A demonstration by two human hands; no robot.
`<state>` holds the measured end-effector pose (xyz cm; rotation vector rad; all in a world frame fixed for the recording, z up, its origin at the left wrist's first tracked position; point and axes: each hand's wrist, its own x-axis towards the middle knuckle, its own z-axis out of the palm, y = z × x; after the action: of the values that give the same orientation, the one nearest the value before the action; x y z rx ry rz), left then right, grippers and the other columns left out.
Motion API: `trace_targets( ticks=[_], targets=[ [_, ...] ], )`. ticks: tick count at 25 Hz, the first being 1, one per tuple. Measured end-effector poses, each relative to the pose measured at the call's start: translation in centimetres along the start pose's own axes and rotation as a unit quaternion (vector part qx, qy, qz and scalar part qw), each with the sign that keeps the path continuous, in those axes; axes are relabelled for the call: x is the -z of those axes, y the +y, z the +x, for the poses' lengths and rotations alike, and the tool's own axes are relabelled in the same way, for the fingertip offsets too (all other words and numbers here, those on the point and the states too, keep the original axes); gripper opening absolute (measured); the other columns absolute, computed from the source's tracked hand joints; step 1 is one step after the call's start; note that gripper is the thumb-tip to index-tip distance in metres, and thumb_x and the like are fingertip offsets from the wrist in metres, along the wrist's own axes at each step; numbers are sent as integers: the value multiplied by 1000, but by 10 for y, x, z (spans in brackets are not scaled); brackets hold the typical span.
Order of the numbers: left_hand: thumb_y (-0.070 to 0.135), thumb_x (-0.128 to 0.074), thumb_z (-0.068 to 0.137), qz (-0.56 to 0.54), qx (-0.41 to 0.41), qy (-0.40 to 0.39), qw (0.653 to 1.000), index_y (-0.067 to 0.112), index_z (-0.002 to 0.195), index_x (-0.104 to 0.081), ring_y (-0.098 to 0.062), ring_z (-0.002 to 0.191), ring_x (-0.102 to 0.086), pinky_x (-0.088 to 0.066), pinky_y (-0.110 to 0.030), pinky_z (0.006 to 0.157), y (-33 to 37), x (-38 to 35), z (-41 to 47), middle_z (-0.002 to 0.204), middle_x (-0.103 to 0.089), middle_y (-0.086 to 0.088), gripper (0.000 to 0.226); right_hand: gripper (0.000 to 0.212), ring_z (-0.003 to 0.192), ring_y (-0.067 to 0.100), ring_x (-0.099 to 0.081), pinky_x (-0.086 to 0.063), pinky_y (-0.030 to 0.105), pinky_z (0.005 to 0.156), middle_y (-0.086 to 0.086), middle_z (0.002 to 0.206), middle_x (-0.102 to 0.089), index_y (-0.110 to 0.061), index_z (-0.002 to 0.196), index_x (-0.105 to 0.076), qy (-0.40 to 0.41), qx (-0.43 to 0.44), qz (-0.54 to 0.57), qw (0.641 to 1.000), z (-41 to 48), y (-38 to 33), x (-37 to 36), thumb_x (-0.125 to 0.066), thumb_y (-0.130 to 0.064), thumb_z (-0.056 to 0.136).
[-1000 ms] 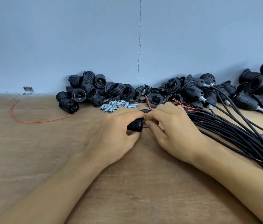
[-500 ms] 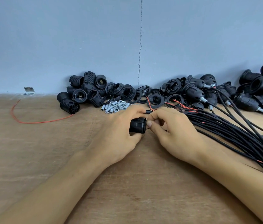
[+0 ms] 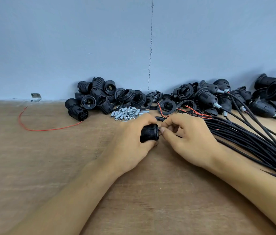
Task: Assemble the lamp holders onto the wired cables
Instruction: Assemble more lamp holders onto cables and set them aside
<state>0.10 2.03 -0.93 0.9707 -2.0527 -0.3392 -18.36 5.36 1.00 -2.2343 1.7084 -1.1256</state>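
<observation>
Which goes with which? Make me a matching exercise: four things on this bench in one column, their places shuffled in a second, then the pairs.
1. loose red wire
2. threaded lamp holder
3. metal nuts and tubes
4. black cable bundle

A. gripped in the left hand
B. stretching rightward from the right hand
C. alone at the left of the bench
D. heaped just beyond the left hand

Pairs: 1-C, 2-A, 3-D, 4-B.
</observation>
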Motion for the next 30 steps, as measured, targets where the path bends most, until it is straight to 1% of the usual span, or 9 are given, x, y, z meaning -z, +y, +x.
trace_targets(
  ticks=[2, 4, 7, 12, 15, 20, 22, 26, 30],
  targets=[
    [21, -87, 74, -16, 1, 2, 1000, 37, 104, -69, 4, 87, -63, -42, -9, 75, 0, 2, 1, 88, -71, 20, 39, 18, 77, 2, -53, -35, 10, 71, -13, 71, -59, -29, 76, -63, -4, 0, -3, 1000, 1, 0, 0, -69, -17, 86],
    [21, -86, 72, -34, -14, -5, 999, 42, 109, -67, 3, 90, -64, -46, -13, 80, -1, 3, 2, 94, -71, 24, 47, 18, 77, 5, -54, -39, 20, 72, -14, 73, -59, -31, 77, -61, -9, 4, -15, 1000, 0, 2, -1, -68, -19, 88],
    [22, -85, 71, -38, -23, -13, 999, 50, 112, -64, 10, 92, -64, -43, -6, 80, -2, 5, 3, 98, -68, 34, 53, 18, 78, 9, -54, -45, 34, 75, -15, 76, -59, -36, 79, -58, -10, 11, -27, 1000, -1, 3, -2, -65, -23, 90],
    [20, -84, 70, -43, -22, -23, 999, 68, 100, -62, 11, 90, -65, -43, -4, 79, 0, 6, 3, 94, -69, 37, 61, 18, 76, 9, -55, -48, 36, 75, -13, 76, -59, -37, 79, -57, -5, 18, -15, 1000, -2, 6, -3, -65, -24, 89],
    [17, -85, 71, -45, -19, -28, 998, 65, 99, -64, 8, 87, -66, -44, -5, 77, 2, 7, 3, 91, -70, 34, 59, 21, 73, 11, -56, -48, 36, 73, -12, 73, -59, -38, 77, -56, -11, 13, 0, 1000, -1, 6, -4, -64, -23, 90],
    [20, -83, 70, -33, -27, -31, 999, 51, 108, -66, 5, 81, -64, -42, -6, 71, 7, 6, 1, 87, -70, 26, 52, 10, 71, 12, -55, -46, 35, 69, -12, 69, -58, -28, 82, -64, -7, 8, -5, 1000, -2, 7, -5, -65, -24, 91],
    [22, -83, 70, -28, -19, -21, 999, 49, 110, -66, 2, 81, -65, -43, -7, 71, 8, 5, 0, 87, -71, 24, 52, 11, 71, 12, -56, -47, 35, 71, -13, 69, -58, -30, 81, -63, -9, 3, -4, 1000, -2, 7, -4, -65, -25, 91],
    [20, -86, 70, -22, -11, -22, 999, 47, 110, -68, 8, 82, -63, -39, -4, 70, 7, 4, 1, 85, -69, 32, 52, 17, 71, 9, -55, -49, 36, 73, -16, 67, -56, -35, 78, -59, -12, -8, -14, 1000, -1, 7, -4, -66, -26, 90],
    [26, -89, 71, -5, 23, -14, 1000, 45, 115, -64, 15, 91, -58, -36, 1, 76, 1, 1, 2, 85, -62, 42, 54, 14, 74, 4, -59, -51, 34, 75, -17, 71, -62, -38, 78, -62, -19, -42, 4, 999, 3, 7, -5, -66, -32, 90]
  ],
)
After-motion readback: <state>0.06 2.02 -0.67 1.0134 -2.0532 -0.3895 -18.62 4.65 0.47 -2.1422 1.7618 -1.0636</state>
